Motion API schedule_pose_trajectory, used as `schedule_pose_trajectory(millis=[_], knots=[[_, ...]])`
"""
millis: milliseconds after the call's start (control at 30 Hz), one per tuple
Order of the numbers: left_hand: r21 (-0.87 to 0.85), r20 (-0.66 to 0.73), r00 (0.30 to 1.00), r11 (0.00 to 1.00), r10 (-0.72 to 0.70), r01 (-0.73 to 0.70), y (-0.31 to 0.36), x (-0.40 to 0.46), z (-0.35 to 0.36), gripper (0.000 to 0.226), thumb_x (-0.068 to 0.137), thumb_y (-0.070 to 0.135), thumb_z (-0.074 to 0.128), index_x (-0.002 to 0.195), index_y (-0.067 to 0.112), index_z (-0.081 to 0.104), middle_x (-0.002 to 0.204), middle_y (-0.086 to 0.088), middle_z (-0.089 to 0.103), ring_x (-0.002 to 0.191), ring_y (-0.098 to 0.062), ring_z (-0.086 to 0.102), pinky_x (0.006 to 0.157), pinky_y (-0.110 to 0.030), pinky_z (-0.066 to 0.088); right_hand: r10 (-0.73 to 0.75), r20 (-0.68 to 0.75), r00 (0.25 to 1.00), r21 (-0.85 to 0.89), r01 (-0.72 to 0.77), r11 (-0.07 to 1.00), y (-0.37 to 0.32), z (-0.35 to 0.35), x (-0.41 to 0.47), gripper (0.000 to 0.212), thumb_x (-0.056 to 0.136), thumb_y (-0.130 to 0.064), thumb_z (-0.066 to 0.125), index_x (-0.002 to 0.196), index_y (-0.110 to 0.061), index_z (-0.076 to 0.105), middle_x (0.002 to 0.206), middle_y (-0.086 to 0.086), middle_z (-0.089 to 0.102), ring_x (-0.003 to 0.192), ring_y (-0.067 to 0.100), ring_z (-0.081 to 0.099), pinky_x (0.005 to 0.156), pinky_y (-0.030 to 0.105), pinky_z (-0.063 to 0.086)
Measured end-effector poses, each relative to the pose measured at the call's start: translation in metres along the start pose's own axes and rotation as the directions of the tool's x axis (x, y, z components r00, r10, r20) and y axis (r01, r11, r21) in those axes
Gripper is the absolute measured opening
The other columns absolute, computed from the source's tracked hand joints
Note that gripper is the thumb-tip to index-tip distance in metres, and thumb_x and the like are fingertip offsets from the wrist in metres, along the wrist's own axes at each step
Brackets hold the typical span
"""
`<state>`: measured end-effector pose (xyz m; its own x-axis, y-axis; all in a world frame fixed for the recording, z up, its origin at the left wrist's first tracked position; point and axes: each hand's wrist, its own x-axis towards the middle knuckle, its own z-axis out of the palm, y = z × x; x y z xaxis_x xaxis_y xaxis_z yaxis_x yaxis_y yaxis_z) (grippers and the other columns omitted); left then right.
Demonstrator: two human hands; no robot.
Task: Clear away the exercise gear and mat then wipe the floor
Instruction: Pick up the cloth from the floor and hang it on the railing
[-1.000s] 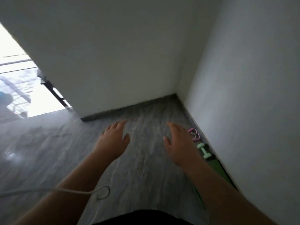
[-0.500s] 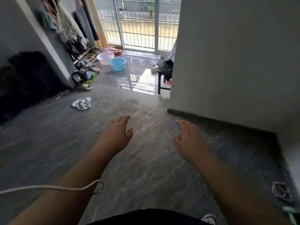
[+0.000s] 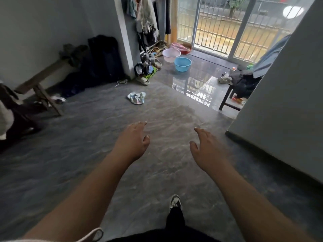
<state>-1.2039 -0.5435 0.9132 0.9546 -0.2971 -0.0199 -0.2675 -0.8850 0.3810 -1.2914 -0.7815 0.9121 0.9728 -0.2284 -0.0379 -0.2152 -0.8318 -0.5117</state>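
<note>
My left hand and my right hand are stretched out in front of me over the grey tiled floor, both with fingers apart and holding nothing. A crumpled light blue and white cloth lies on the floor a good way ahead of my left hand. No exercise gear or mat is in view. One of my feet in a dark and white shoe stands on the floor below my hands.
A wall corner juts in on the right. A wooden bench and dark bags stand at the left. Shoes, a pink basin and a blue basin lie before the barred glass door. A dark stool holds clothes.
The view has swung left, away from the corner with the dumbbell and green mat, into the open room. My hands stay empty in front of me.
</note>
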Motion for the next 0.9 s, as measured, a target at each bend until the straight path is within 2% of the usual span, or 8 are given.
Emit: schedule_pose_trajectory(millis=[300, 467, 700, 900], knots=[[0.018, -0.052, 0.993, 0.994, -0.108, 0.109, -0.039, 0.13, -0.009, 0.056, 0.095, 0.033, 0.054, 0.145, 0.012, 0.041, 0.148, -0.014, 0.046, 0.136, -0.031, 0.04, 0.115, -0.04, 0.03, -0.132, 0.093, 0.987, 0.012, 0.132, 0.991, -0.019, 0.011, 0.176, 0.056, 0.097, -0.031, 0.048, 0.149, -0.015, 0.034, 0.152, 0.009, 0.037, 0.142, 0.026, 0.028, 0.117, 0.037, 0.02], [-0.033, -0.101, 0.973, 0.979, -0.205, 0.203, -0.068, 0.187, -0.019, 0.056, 0.096, 0.034, 0.054, 0.146, 0.015, 0.039, 0.148, -0.012, 0.045, 0.136, -0.03, 0.039, 0.114, -0.044, 0.032, -0.198, 0.15, 0.969, 0.013, 0.199, 0.98, -0.047, 0.02, 0.257, 0.058, 0.098, -0.034, 0.047, 0.151, -0.017, 0.031, 0.154, 0.006, 0.035, 0.143, 0.026, 0.026, 0.117, 0.038, 0.022], [-0.086, -0.16, 0.943, 0.956, -0.292, 0.282, -0.147, 0.266, -0.035, 0.054, 0.094, 0.026, 0.059, 0.143, 0.007, 0.044, 0.143, -0.018, 0.05, 0.132, -0.035, 0.045, 0.112, -0.044, 0.035, -0.27, 0.21, 0.94, -0.024, 0.281, 0.96, -0.098, 0.052, 0.37, 0.063, 0.099, -0.037, 0.044, 0.155, -0.022, 0.019, 0.159, 0.003, 0.026, 0.147, 0.025, 0.019, 0.119, 0.041, 0.022], [-0.108, -0.153, 0.936, 0.947, -0.316, 0.302, -0.229, 0.372, -0.056, 0.055, 0.094, 0.026, 0.058, 0.144, 0.008, 0.043, 0.142, -0.019, 0.05, 0.129, -0.037, 0.046, 0.11, -0.045, 0.036, -0.278, 0.228, 0.933, -0.027, 0.291, 0.956, -0.168, 0.102, 0.488, 0.067, 0.098, -0.039, 0.045, 0.156, -0.024, 0.015, 0.159, 0.003, 0.025, 0.147, 0.024, 0.018, 0.118, 0.043, 0.025]])
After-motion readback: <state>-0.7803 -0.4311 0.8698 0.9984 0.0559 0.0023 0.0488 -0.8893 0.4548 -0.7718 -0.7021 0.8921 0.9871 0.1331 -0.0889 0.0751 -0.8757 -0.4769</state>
